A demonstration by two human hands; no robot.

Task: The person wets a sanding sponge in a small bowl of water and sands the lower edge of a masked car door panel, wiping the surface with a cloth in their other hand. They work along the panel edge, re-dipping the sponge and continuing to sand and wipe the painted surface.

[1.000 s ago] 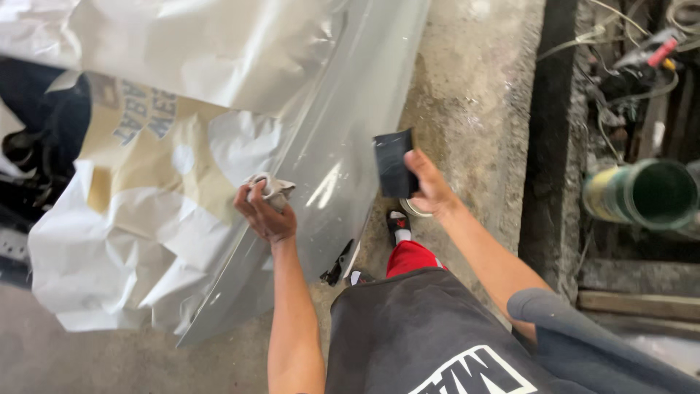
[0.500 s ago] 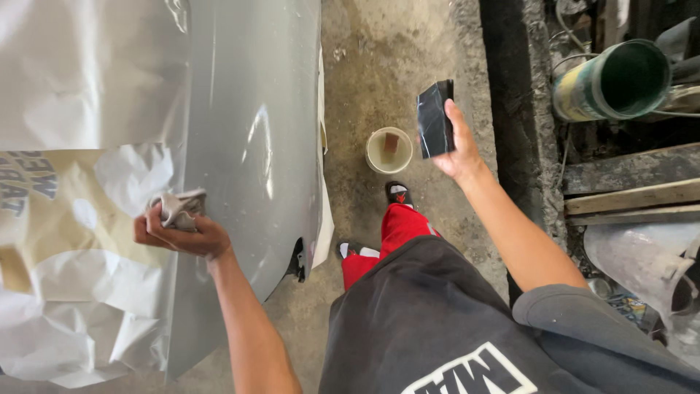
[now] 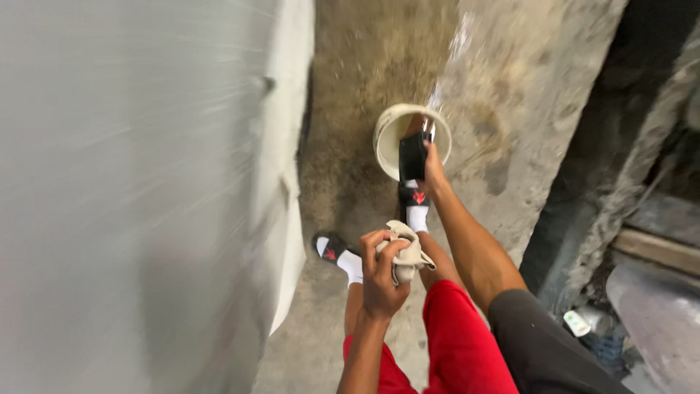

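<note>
My left hand (image 3: 383,273) is closed around a crumpled beige cloth (image 3: 408,255), held above my knees. My right hand (image 3: 432,169) reaches down and grips a dark rectangular block (image 3: 412,157) over the mouth of a small white bucket (image 3: 390,125) standing on the concrete floor. A large grey panel (image 3: 138,190) fills the left side, blurred by motion. My feet in black sandals and white socks stand just below the bucket.
A rough concrete floor (image 3: 510,87) runs around the bucket. To the right lies a dark trench edge, wooden planks (image 3: 656,248) and a grey curved part (image 3: 656,306). A small white container (image 3: 580,321) lies near my right leg.
The view has dropped toward the floor. My right hand brought the dark block down to the bucket. My left hand left the panel and drew the cloth in over my legs.
</note>
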